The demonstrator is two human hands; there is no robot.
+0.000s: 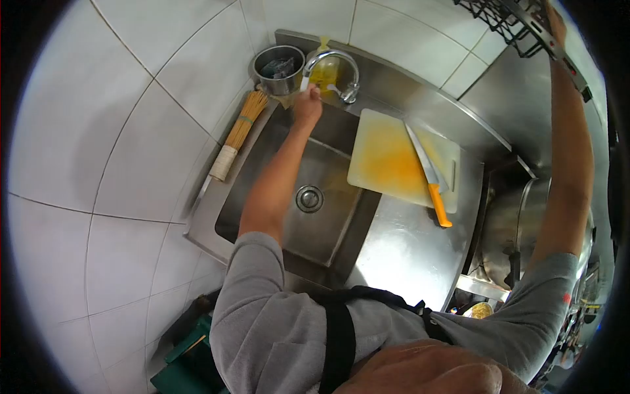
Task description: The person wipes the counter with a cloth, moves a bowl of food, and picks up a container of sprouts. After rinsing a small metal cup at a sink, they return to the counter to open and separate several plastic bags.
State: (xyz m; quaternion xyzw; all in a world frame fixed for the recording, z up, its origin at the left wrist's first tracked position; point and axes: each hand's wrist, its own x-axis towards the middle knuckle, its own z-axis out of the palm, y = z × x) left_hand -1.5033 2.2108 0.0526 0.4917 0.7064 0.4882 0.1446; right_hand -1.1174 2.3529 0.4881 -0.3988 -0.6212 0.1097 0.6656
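My left hand (307, 107) is up at the far end of the sink, fingers closed at the white-tipped end of the curved chrome faucet (348, 62). Just behind the faucet stands a clear container of yellow liquid (325, 73). My right arm stretches up along the right side, and its end passes behind a dark metal rack (525, 29). What shows of my right hand (556, 21) is cut by the top edge, with its fingers hidden. Beneath both arms lies the steel sink (279, 256), its round drain (310, 199) showing.
Right of the sink, a stained white cutting board (374, 148) carries an orange-handled knife (430, 171). A bundle of thin wooden sticks (239, 134) and a metal pot (279, 82) stand along the left wall. A large steel pot (502, 223) sits at right. Something green (187, 358) is low left.
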